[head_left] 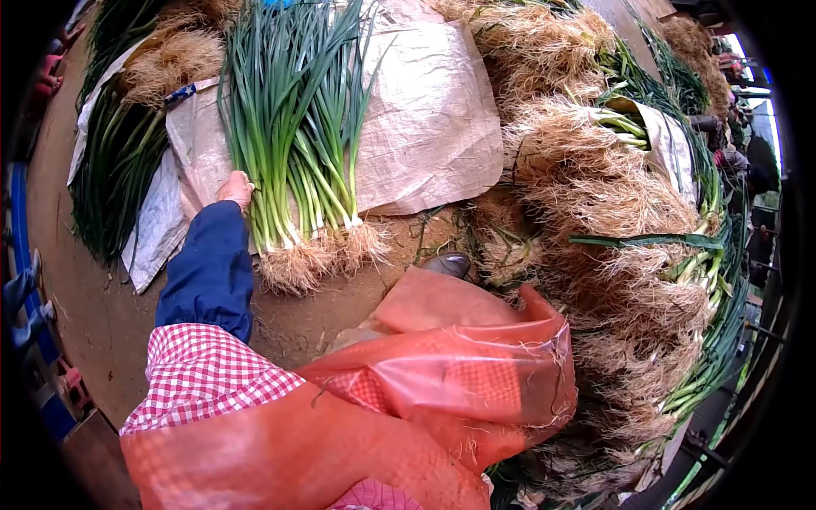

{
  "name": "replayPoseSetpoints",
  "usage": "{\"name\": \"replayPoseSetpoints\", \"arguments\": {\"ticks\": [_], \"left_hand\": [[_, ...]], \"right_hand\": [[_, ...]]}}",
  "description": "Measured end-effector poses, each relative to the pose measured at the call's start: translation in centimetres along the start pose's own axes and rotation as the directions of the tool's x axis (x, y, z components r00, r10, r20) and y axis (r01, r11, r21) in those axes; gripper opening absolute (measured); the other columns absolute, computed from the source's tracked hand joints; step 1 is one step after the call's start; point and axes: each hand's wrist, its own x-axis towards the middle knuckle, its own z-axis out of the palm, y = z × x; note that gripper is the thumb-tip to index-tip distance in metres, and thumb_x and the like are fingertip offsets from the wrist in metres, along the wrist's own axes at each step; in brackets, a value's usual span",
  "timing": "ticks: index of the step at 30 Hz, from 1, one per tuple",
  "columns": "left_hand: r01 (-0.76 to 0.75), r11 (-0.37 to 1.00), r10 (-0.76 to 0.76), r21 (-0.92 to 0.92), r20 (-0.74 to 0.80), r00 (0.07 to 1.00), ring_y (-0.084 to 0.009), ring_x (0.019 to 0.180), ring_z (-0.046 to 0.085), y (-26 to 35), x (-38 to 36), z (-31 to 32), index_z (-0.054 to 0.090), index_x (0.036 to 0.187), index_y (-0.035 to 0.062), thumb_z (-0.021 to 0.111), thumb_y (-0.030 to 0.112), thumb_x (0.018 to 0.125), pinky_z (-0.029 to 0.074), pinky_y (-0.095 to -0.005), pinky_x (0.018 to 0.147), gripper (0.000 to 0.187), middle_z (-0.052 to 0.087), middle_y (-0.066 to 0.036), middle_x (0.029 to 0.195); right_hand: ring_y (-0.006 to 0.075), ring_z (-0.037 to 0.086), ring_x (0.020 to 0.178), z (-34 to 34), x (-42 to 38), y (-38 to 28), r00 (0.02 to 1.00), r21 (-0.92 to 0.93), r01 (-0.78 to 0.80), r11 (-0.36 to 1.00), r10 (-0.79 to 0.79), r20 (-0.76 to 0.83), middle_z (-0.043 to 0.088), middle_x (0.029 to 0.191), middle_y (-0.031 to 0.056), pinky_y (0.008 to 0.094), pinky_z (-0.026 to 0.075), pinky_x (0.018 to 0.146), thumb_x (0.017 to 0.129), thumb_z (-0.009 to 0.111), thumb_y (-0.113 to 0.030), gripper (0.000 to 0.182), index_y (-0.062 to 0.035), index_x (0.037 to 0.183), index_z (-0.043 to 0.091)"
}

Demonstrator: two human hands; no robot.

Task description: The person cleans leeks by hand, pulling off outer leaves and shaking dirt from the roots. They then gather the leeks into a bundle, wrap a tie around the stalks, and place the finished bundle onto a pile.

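A large bunch of green onions [293, 144] lies on a pale sheet [429, 119], leaves toward the top and tan roots toward me. My left hand [235, 189], at the end of a dark blue sleeve, is at the left edge of the bunch, beside the pale green stalks. Its fingers are curled closed, and what they hold, if anything, is hidden. My right hand does not show. An orange-red plastic apron [442, 382] covers my front and bulges to the right.
Rooty onion bundles [612, 255] are heaped along the right side. Another bundle [110, 178] lies partly wrapped at the left. A dark shoe tip [448, 264] shows by the apron on the brown ground [93, 340]. Other people's legs show at the far left.
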Motion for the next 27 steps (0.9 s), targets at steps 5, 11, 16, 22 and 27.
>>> {"name": "replayPoseSetpoints", "arguments": {"ticks": [5,11,16,22,27], "left_hand": [[-0.081,0.993,0.094,-0.08,0.175,0.98,-0.0194,0.06,0.055,-0.6,0.9,-2.5,0.052,0.074,0.0055,0.064,0.022,0.081,0.045,-0.0355,0.055,0.022,0.053,-0.008,0.063],[0.242,0.617,-0.177,-0.748,0.168,0.97,-0.0075,0.048,0.047,-3.0,0.5,-0.6,0.049,0.075,0.0113,0.056,0.02,0.09,0.035,-0.0217,0.036,0.019,0.048,0.003,0.059],[0.319,0.062,-0.194,-0.946,0.302,0.933,-0.0235,0.079,0.064,-4.5,-1.0,2.1,0.047,0.102,0.0037,0.048,0.023,0.095,0.054,-0.0317,0.063,0.021,0.06,-0.01,0.091],[0.198,-0.09,-0.141,-0.976,0.209,0.968,-0.0206,0.084,0.064,-6.3,-2.7,2.6,0.049,0.104,0.0094,0.049,0.02,0.095,0.052,-0.0287,0.065,0.014,0.063,-0.005,0.094],[0.07,0.28,-0.147,-0.957,0.029,0.989,-0.0111,0.074,0.061,-4.7,-3.9,-0.2,0.055,0.097,0.0104,0.057,0.006,0.087,0.049,-0.021,0.057,0.011,0.061,0.0,0.085]], "right_hand": [[0.0117,0.056,0.077,0.7,0.3,0.2,0.997,0.175,-0.057,0.983,0.064,-0.034,0.06,0.086,0.0002,0.0288,0.048,0.067,0.089,0.058,-0.018,0.012,-0.0086,0.094,0.063],[0.0094,0.053,0.076,-2.5,4.5,5.2,0.995,-0.006,0.047,0.999,-0.048,-0.089,0.056,0.083,-0.0034,0.0266,0.046,0.067,0.09,0.059,-0.021,0.012,-0.0099,0.09,0.062],[0.0109,0.054,0.078,-6.4,8.6,9.7,0.989,-0.254,0.143,0.957,-0.15,-0.011,0.058,0.085,-0.0009,0.0272,0.047,0.07,0.09,0.059,-0.021,0.014,-0.0079,0.094,0.063],[0.012,0.055,0.079,-1.9,5.8,4.7,0.995,-0.145,0.091,0.985,-0.095,-0.025,0.059,0.086,0.0001,0.0276,0.047,0.071,0.09,0.057,-0.02,0.015,-0.007,0.095,0.063],[0.0129,0.055,0.079,1.1,4.0,1.2,0.997,-0.089,0.076,0.993,-0.077,-0.002,0.06,0.087,0.0009,0.028,0.047,0.071,0.09,0.056,-0.019,0.016,-0.0063,0.096,0.063]]}}
